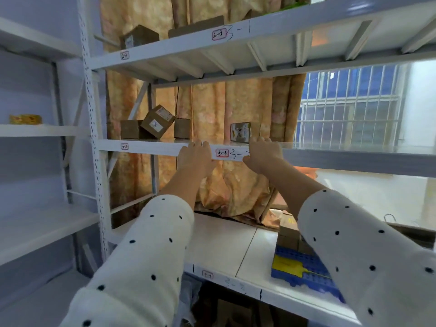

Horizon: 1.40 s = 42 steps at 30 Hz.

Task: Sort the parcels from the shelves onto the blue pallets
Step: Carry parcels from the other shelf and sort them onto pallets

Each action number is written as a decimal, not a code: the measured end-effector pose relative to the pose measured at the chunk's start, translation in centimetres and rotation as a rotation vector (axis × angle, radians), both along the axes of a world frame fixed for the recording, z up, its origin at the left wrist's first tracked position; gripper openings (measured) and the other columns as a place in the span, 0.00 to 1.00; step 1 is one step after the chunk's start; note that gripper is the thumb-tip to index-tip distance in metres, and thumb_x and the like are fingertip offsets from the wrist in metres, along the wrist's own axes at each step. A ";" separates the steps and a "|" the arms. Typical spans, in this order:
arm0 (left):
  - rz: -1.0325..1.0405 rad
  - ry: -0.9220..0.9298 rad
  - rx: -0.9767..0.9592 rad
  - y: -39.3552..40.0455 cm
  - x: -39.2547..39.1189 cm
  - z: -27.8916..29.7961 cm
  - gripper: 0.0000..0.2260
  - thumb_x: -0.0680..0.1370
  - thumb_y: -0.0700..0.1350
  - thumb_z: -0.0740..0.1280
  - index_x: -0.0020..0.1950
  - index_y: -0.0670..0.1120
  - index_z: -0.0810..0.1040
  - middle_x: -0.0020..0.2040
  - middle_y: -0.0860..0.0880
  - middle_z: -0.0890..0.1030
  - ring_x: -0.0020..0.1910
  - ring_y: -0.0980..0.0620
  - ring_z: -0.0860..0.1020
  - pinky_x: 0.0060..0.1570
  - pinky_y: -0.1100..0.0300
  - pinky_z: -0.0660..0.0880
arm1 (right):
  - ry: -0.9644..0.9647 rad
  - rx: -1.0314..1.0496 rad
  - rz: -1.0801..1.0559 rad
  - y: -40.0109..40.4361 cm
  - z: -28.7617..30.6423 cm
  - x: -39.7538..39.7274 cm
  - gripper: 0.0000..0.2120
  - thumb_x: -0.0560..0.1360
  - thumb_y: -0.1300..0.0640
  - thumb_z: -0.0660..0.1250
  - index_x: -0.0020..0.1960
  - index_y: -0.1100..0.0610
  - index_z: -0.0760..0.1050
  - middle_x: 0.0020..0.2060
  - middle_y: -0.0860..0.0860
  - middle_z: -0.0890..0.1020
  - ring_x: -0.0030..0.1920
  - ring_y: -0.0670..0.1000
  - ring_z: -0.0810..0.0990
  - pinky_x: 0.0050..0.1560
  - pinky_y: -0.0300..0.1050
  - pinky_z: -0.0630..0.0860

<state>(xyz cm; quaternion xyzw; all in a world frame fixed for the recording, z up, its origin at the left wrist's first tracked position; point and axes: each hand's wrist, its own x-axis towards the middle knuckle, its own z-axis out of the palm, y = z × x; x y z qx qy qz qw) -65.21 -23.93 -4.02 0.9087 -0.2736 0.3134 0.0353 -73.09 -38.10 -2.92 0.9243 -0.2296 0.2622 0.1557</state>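
Both my hands rest on the front edge of the middle shelf (pixel 153 147) of a white rack. My left hand (pixel 195 156) lies over the edge left of the "3-3" label, holding nothing. My right hand (pixel 263 153) lies over the edge right of the label, just in front of a small printed parcel (pixel 240 132), apart from it. Further left on that shelf sit brown cardboard parcels; one labelled box (pixel 157 121) leans tilted between two others. A blue pallet (pixel 304 272) with a yellow patch lies on the lower shelf at right, partly hidden by my right sleeve.
Brown boxes (pixel 139 36) stand on the top shelf. Cardboard parcels (pixel 287 230) sit behind the blue pallet. A second white rack (pixel 35 131) stands at left with yellow items (pixel 26 119). A floral curtain and a barred window (pixel 349 107) are behind the rack.
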 end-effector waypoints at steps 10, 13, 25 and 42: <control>-0.086 -0.062 -0.103 -5.7 10.9 4.2 0.18 0.82 0.51 0.54 0.64 0.40 0.70 0.61 0.42 0.73 0.60 0.43 0.73 0.53 0.52 0.71 | -0.124 0.058 -0.076 -6.1 5.3 9.7 0.27 0.80 0.48 0.58 0.75 0.58 0.58 0.69 0.58 0.68 0.68 0.58 0.69 0.61 0.51 0.70; -0.107 -0.035 -0.109 -6.5 13.9 5.0 0.19 0.82 0.51 0.54 0.65 0.39 0.69 0.63 0.41 0.73 0.62 0.42 0.71 0.54 0.51 0.70 | -0.121 0.062 -0.101 -7.4 5.9 11.9 0.30 0.79 0.45 0.59 0.76 0.58 0.57 0.69 0.57 0.69 0.68 0.58 0.69 0.62 0.51 0.70; -0.270 0.056 -0.009 -11.7 26.2 7.2 0.23 0.82 0.54 0.54 0.72 0.42 0.63 0.68 0.41 0.68 0.66 0.42 0.69 0.58 0.50 0.69 | -0.151 0.321 -0.280 -12.4 6.8 20.8 0.36 0.75 0.47 0.67 0.75 0.59 0.55 0.71 0.60 0.64 0.70 0.61 0.66 0.67 0.55 0.69; -0.720 -0.150 0.127 -17.8 34.1 9.8 0.35 0.75 0.56 0.68 0.77 0.46 0.58 0.72 0.46 0.65 0.69 0.46 0.66 0.60 0.51 0.69 | -0.272 0.709 -0.275 -15.4 7.7 26.0 0.44 0.77 0.53 0.68 0.77 0.64 0.41 0.68 0.60 0.69 0.63 0.58 0.73 0.53 0.46 0.74</control>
